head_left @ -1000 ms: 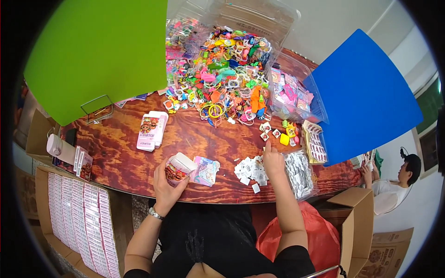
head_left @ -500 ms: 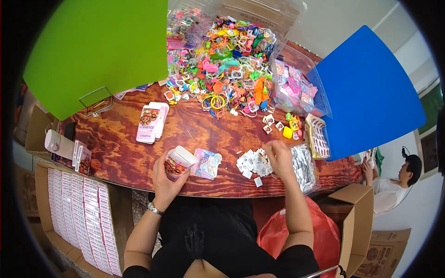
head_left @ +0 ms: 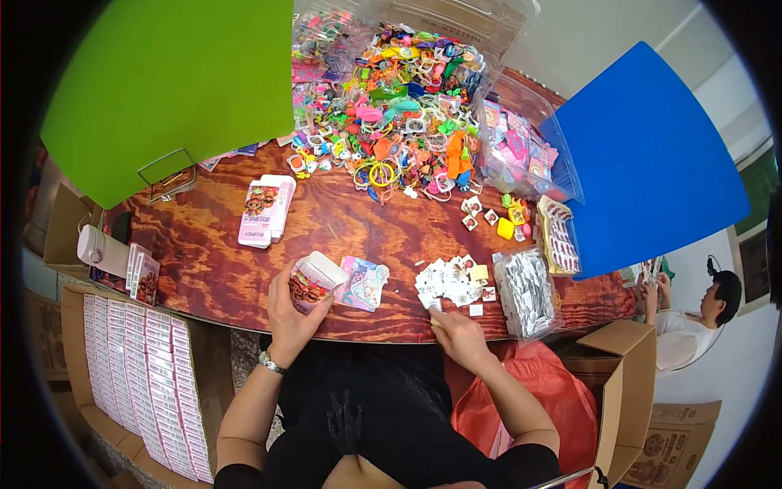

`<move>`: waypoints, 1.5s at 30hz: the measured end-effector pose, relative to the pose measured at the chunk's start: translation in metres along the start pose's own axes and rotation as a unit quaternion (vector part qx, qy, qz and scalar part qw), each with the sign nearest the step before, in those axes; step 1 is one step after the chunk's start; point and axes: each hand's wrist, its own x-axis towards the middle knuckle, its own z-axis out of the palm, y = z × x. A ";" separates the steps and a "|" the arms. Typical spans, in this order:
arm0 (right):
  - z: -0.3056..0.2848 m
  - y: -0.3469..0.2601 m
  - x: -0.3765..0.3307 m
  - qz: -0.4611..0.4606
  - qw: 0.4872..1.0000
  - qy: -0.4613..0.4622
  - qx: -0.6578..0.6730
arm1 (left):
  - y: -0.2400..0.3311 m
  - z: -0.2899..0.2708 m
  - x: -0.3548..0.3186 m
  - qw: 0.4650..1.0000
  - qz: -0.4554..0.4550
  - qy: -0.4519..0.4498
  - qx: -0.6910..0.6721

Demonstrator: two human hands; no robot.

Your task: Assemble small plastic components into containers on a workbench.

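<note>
The left hand (head_left: 297, 316) is curled around a small pink picture box (head_left: 308, 292), fingers on one side and thumb on the other, low on the tabletop (head_left: 342, 228) near its front edge. A white flap stands up at the box's top, so this box is not yet closed; what lies inside cannot be made out. Just to its right lies a pastel picture card (head_left: 364, 284). The right hand (head_left: 461, 336) has its thumb and fingertips drawn close together at the near edge of a loose pile of white packets (head_left: 448, 279); whether it pinches one is too small to tell. Judging by the carton (head_left: 208, 391) at lower left, packed with rows of pink-and-white boxes (head_left: 138, 379), many boxes look finished, while the one in the left hand seems partway. Plenty looks unused: the stack of pink boxes (head_left: 265, 213), the silvery packets in a clear bag (head_left: 528, 295), the clear bin (head_left: 538, 191) of pink items, and the big colourful heap of trinkets (head_left: 399, 122) at the back.
</note>
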 end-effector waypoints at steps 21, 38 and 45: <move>-0.010 0.007 0.018 0.067 0.996 -0.018 0.049 | -0.001 0.000 0.000 1.000 -0.009 -0.004 -0.021; -0.008 -0.008 0.042 -0.017 1.000 -0.025 -0.003 | 0.004 0.000 -0.001 1.000 -0.001 -0.014 -0.023; -0.055 -0.094 0.080 0.034 0.963 -0.016 0.268 | 0.016 0.015 -0.006 0.996 0.087 -0.009 -0.008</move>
